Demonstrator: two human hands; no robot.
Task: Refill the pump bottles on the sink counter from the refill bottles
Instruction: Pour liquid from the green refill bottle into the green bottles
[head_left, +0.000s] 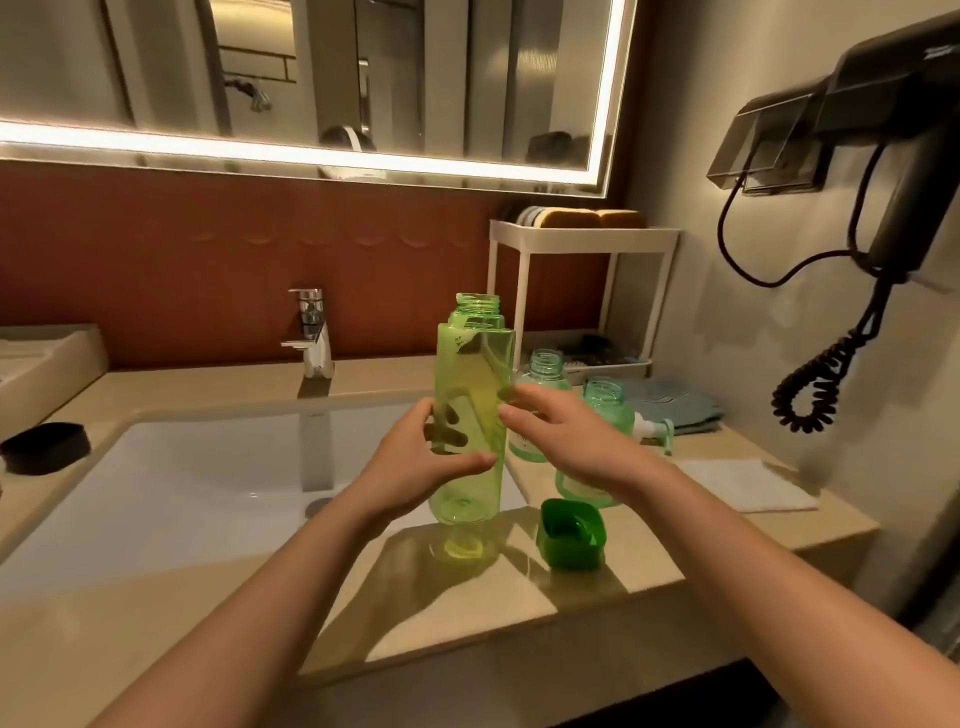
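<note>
1. Nearest, the left hand (415, 460) closes its grip round the tall green refill bottle (472, 364), upright and uncapped at the sink's (208, 467) right edge.
2. Beside it, the right hand (563, 436), grip wide, touches that bottle's side with straight fingers.
3. Just behind, on the worktop (727, 527), the near pump bottle (605, 397) and rear pump bottle (545, 369) stand open-necked; a green cap (571, 535) lies in front.

Worn on head, wide-angle, facing forward and down, close above left hand (415, 460) and right hand (569, 439), centred on refill bottle (475, 364).
</note>
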